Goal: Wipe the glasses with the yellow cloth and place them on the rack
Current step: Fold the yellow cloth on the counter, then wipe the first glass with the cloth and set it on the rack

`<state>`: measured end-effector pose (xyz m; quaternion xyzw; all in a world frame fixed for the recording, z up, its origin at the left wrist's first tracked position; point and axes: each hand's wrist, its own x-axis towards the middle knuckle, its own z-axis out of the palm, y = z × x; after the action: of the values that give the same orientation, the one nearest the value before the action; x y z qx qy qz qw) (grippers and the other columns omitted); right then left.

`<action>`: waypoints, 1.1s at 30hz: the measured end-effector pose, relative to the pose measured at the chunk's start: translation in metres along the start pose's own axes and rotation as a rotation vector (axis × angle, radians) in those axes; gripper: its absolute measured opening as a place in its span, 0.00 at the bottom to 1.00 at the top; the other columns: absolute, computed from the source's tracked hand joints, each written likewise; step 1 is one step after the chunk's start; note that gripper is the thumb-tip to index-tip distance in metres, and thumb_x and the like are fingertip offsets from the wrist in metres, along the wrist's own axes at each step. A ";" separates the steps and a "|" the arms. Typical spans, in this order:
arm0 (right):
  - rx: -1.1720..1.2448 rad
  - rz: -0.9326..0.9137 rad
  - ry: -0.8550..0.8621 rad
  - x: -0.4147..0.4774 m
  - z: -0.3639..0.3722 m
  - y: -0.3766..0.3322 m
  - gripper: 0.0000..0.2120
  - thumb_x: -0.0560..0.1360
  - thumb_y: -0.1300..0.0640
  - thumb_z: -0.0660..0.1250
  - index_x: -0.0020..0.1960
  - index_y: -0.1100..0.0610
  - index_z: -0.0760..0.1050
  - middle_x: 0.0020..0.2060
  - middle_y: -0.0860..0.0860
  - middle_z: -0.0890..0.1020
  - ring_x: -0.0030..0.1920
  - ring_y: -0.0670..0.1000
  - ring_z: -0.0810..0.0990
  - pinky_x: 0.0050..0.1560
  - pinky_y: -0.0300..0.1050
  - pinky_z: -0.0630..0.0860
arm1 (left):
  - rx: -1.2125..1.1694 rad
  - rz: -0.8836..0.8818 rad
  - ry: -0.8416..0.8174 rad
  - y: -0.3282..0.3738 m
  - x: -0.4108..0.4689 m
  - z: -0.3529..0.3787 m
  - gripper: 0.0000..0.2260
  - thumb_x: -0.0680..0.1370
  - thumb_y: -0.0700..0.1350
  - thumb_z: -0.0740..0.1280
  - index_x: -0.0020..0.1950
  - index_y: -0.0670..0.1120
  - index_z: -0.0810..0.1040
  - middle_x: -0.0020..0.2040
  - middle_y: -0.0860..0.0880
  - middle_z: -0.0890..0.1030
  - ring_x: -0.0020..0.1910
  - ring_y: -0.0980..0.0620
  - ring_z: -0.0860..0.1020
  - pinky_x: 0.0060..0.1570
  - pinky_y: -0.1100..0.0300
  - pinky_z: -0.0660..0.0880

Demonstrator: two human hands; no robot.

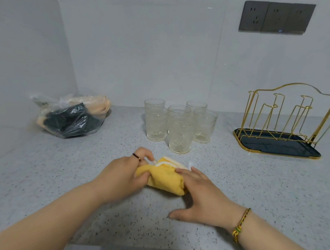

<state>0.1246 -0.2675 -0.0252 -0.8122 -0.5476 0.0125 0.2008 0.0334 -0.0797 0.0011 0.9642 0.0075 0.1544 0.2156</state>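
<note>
On the counter (262, 186)
The glasses (179, 123) are standing behind the cloth (164, 180); the rack (275, 144) is sitting at their right, the bag (72, 117) at left.

Pale grey tiled walls (154, 47) are meeting in a corner behind a speckled grey countertop (272, 191). A dark socket panel (276, 17) is sitting high on the back wall, soft even light falling throughout.
</note>
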 end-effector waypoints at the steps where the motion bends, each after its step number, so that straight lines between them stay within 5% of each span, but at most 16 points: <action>1: 0.105 0.038 0.066 0.001 0.000 -0.001 0.38 0.64 0.37 0.68 0.68 0.50 0.61 0.66 0.42 0.67 0.68 0.40 0.61 0.71 0.35 0.48 | -0.106 -0.012 0.042 0.006 0.006 -0.002 0.07 0.75 0.49 0.61 0.45 0.58 0.62 0.32 0.56 0.73 0.31 0.57 0.70 0.36 0.62 0.67; 4: 0.488 0.160 0.258 0.007 -0.017 -0.004 0.19 0.69 0.51 0.70 0.56 0.42 0.67 0.53 0.43 0.78 0.53 0.39 0.75 0.55 0.33 0.71 | -0.431 -0.042 0.196 0.021 0.026 -0.009 0.12 0.76 0.39 0.63 0.46 0.55 0.65 0.29 0.54 0.70 0.25 0.60 0.69 0.29 0.68 0.64; 7: 0.752 0.155 0.328 0.014 -0.040 0.000 0.13 0.70 0.59 0.70 0.47 0.43 0.73 0.41 0.39 0.81 0.43 0.36 0.79 0.44 0.31 0.75 | -0.606 -0.125 0.230 0.032 0.046 -0.014 0.12 0.77 0.38 0.62 0.47 0.56 0.66 0.37 0.50 0.75 0.27 0.61 0.72 0.31 0.68 0.68; 11: 0.922 0.228 0.392 0.021 -0.057 0.016 0.05 0.69 0.58 0.70 0.40 0.49 0.77 0.33 0.42 0.82 0.37 0.42 0.80 0.38 0.35 0.77 | -0.679 -0.206 0.199 0.041 0.068 -0.002 0.09 0.78 0.42 0.62 0.48 0.57 0.67 0.44 0.35 0.77 0.38 0.46 0.74 0.44 0.50 0.72; 16: 1.141 0.493 0.530 0.010 -0.053 0.043 0.06 0.72 0.61 0.65 0.41 0.50 0.76 0.36 0.46 0.82 0.36 0.45 0.81 0.36 0.40 0.77 | -0.857 -0.305 0.191 0.051 0.089 0.024 0.04 0.79 0.43 0.59 0.51 0.52 0.67 0.37 0.53 0.78 0.34 0.58 0.78 0.43 0.61 0.76; 20: 1.206 0.561 0.713 0.002 -0.062 0.059 0.05 0.72 0.60 0.65 0.41 0.51 0.76 0.37 0.48 0.82 0.39 0.50 0.80 0.36 0.45 0.75 | -0.795 -0.414 0.234 0.044 0.097 0.045 0.08 0.78 0.45 0.62 0.56 0.50 0.68 0.43 0.54 0.78 0.48 0.49 0.77 0.56 0.51 0.73; 26: 1.164 0.631 1.047 -0.004 -0.070 0.079 0.06 0.73 0.59 0.65 0.40 0.48 0.74 0.40 0.45 0.78 0.41 0.47 0.76 0.38 0.43 0.71 | -0.742 -0.556 0.369 0.039 0.117 0.063 0.28 0.72 0.41 0.71 0.69 0.44 0.63 0.58 0.48 0.69 0.55 0.51 0.70 0.52 0.61 0.65; 33: 0.954 0.674 1.102 0.011 -0.064 0.090 0.10 0.73 0.60 0.65 0.39 0.45 0.73 0.38 0.43 0.77 0.41 0.42 0.74 0.44 0.45 0.69 | -0.674 -0.553 0.342 0.025 0.140 0.084 0.46 0.65 0.41 0.77 0.74 0.46 0.52 0.73 0.47 0.61 0.72 0.50 0.61 0.69 0.57 0.59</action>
<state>0.2240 -0.3063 0.0053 -0.6498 -0.0308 -0.0975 0.7532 0.1911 -0.1259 -0.0194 0.7630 0.2489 0.2417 0.5453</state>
